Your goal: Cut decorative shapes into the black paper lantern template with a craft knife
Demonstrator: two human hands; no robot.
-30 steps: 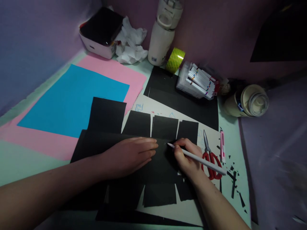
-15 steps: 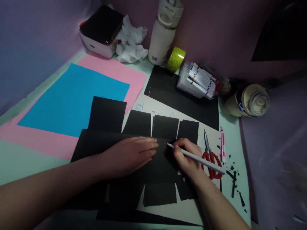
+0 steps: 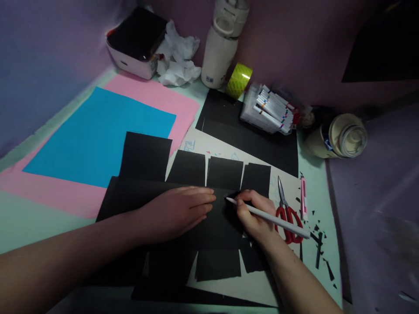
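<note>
The black paper (image 3: 218, 226) lies flat across the desk (image 3: 328, 196), matte, with 4 flaps along its far edge, 1 overlapping the blue sheet (image 3: 91, 135). My left hand (image 3: 176, 213) rests on it, fingers extended, gripping nothing. My right hand's (image 3: 258, 216) fingers pinch the white pen (image 3: 281, 223), near the scissors (image 3: 288, 218).

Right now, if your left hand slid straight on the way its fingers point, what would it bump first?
Probably the white pen, near its tip, then the right hand holding it. The left hand lies on the black paper; exact heights are unclear.
</note>
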